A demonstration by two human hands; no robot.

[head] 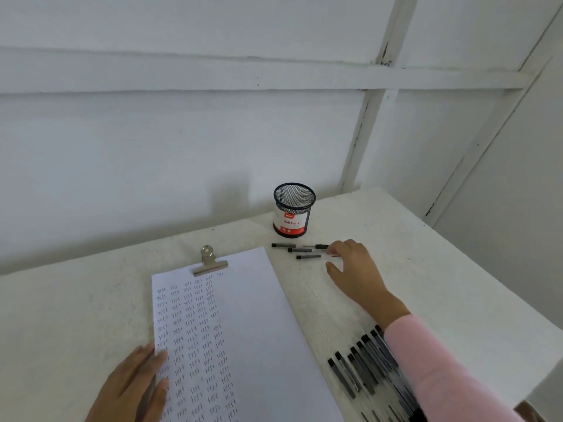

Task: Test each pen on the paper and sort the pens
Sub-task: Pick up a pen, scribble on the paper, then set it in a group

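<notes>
While the left hand [134, 388] lies flat at the near left edge of the paper [243, 330], its fingers are spread loosely, their tips resting on the sheet beside columns of small handwritten test marks; it holds nothing. Just right of the sheet, under the pink sleeve [441, 370] of the right forearm, a row of black pens [356, 370] lies side by side on the white table [76, 315]. Farther out, the right hand [353, 269] reaches forward with fingers open and slightly curled, the fingertips [332, 249] touching or just at the end of a small group of pens [300, 250] lying beyond them to the left; whether any is pinched I cannot tell. A metal bulldog clip [209, 261] grips the paper's far edge. Past the fingertips stands a black mesh pen holder [293, 210] with a red-and-white "Ball Pens" label.
</notes>
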